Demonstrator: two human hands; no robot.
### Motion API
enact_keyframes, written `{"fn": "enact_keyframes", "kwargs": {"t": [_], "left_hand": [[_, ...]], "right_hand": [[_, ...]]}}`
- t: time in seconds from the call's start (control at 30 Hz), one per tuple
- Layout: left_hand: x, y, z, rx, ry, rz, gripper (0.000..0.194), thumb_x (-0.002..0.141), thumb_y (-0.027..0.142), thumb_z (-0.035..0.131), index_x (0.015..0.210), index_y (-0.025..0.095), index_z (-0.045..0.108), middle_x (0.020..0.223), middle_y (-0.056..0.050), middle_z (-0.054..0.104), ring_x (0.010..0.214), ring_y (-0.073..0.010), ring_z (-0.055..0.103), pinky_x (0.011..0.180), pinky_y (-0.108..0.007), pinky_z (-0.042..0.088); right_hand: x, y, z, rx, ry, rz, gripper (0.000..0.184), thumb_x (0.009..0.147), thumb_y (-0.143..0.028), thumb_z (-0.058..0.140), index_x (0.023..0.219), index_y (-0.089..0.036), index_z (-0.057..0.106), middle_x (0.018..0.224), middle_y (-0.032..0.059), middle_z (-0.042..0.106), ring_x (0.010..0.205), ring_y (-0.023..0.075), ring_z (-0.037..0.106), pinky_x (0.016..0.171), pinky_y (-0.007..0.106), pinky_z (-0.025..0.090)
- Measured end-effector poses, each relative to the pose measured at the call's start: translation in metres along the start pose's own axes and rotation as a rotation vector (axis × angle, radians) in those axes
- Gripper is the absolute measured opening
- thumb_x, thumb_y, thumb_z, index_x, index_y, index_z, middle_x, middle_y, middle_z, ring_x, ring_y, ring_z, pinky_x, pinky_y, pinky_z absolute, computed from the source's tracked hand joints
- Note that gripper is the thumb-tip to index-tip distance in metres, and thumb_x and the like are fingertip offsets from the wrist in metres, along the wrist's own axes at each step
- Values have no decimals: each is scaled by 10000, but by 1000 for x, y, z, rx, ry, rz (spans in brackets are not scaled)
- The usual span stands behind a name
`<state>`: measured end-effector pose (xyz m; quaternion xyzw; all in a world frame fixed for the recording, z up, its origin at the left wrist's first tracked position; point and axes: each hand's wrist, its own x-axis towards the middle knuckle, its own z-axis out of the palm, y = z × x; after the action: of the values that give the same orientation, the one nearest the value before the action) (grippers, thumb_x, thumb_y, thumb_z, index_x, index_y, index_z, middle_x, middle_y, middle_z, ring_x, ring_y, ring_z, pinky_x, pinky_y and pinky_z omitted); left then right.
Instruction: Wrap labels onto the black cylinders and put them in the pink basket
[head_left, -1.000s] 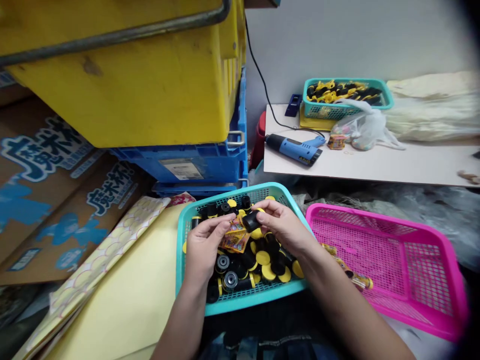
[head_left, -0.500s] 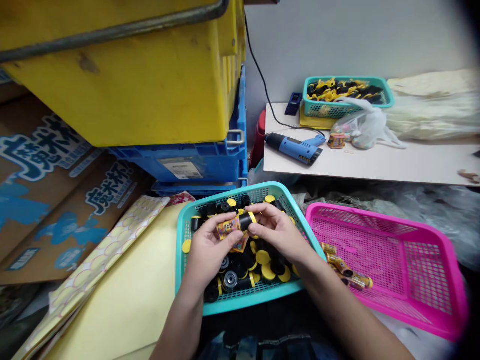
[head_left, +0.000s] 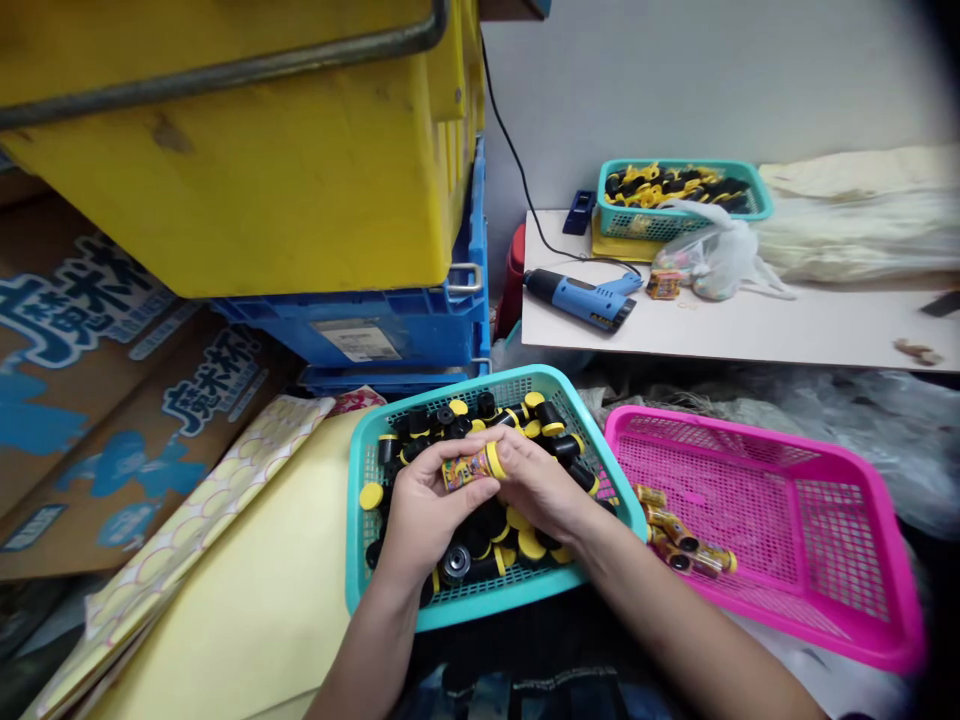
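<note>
Both my hands are over a teal basket (head_left: 360, 560) that holds several black cylinders with yellow caps. My left hand (head_left: 424, 515) and my right hand (head_left: 540, 485) are closed together round one small cylinder (head_left: 472, 465), which now carries an orange printed label and shows a yellow end. The cylinder lies on its side between my fingertips, just above the pile. To the right, a pink basket (head_left: 825, 560) holds a few labelled cylinders (head_left: 679, 535) near its left wall.
Stacked yellow crate (head_left: 247, 170) and blue crate (head_left: 390, 325) stand behind the teal basket, with printed cardboard boxes (head_left: 112, 400) at left. A white shelf (head_left: 750, 330) carries a blue heat gun (head_left: 581, 298), a plastic bag and another teal basket (head_left: 679, 195). Yellow sheets (head_left: 255, 600) lie at lower left.
One second ago my right hand held a bare black cylinder and my left a loose label. The label now sits wrapped round the cylinder, and both hands have dropped a little toward the pile.
</note>
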<state>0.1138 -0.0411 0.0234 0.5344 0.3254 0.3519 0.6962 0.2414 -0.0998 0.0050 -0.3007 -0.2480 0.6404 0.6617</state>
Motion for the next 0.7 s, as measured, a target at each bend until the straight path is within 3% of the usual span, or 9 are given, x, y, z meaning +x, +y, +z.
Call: {"fn": "enact_keyframes", "kwargs": {"t": [0.17, 0.33, 0.53, 0.7], "left_hand": [[0, -3, 0, -27, -10, 10, 315, 605, 164, 849, 886, 216, 717, 899, 18, 727, 781, -87, 668, 710, -135, 538], [-2, 0, 1, -96, -130, -62, 297, 680, 239, 814, 954, 228, 700, 937, 5, 714, 734, -104, 667, 696, -210, 571], [-4, 10, 1, 24, -126, -50, 266, 640, 213, 829, 887, 196, 732, 909, -21, 734, 794, -130, 674, 720, -199, 559], [-5, 9, -1, 110, -139, -9, 259, 649, 254, 814, 887, 189, 735, 908, -46, 736, 792, -176, 685, 708, -257, 569]], "right_hand": [[0, -2, -9, -145, -3, -9, 333, 803, -453, 696, 1004, -192, 642, 989, 30, 609, 827, 92, 570, 757, 209, 437], [-6, -5, -12, -171, 2, 2, 382, 825, -485, 658, 1068, -195, 604, 968, 32, 590, 784, 89, 552, 711, 209, 428], [-7, -6, -9, -93, -61, 7, 425, 733, -473, 753, 1004, -185, 595, 924, 13, 577, 815, 94, 558, 744, 205, 430], [-7, -5, -15, -199, -48, -25, 405, 749, -460, 742, 1027, -196, 611, 965, 20, 585, 856, 101, 560, 779, 217, 439]]}}
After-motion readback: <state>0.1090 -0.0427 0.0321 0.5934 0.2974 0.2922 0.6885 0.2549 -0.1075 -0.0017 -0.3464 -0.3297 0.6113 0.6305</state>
